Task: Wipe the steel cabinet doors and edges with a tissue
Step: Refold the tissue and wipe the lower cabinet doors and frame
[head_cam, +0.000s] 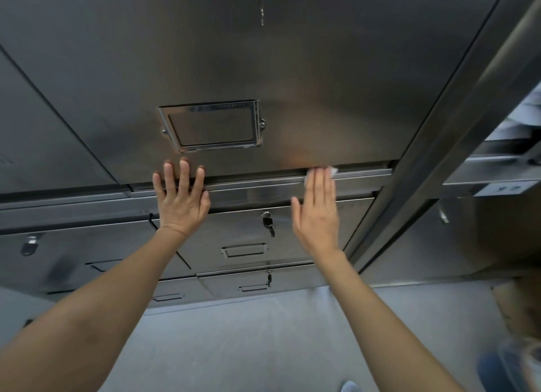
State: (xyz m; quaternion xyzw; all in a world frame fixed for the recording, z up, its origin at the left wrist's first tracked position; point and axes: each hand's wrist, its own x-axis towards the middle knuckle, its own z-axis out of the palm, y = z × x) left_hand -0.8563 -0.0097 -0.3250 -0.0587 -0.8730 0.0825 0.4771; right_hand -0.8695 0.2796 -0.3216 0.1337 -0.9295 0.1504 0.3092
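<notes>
Steel cabinet front [336,69], wiped along a door's lower edge.

Just right of the label holder [212,126], a tissue [332,170] is pressed flat under the straight-fingered right hand [317,210]; the left hand [180,196] is spread below the holder, gripping nothing. Lower doors (probably) remain; hanging keys [269,223] could obstruct wiping.

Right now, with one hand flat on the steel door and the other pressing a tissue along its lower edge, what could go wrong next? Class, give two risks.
1. The tissue is mostly hidden under the right hand, with only small corners showing; it could bunch or slip out against the door's bottom edge, leaving bare fingers on the steel.
2. The left hand lies flat across the gap, so it may leave fresh smudges on the cabinet door.
</notes>
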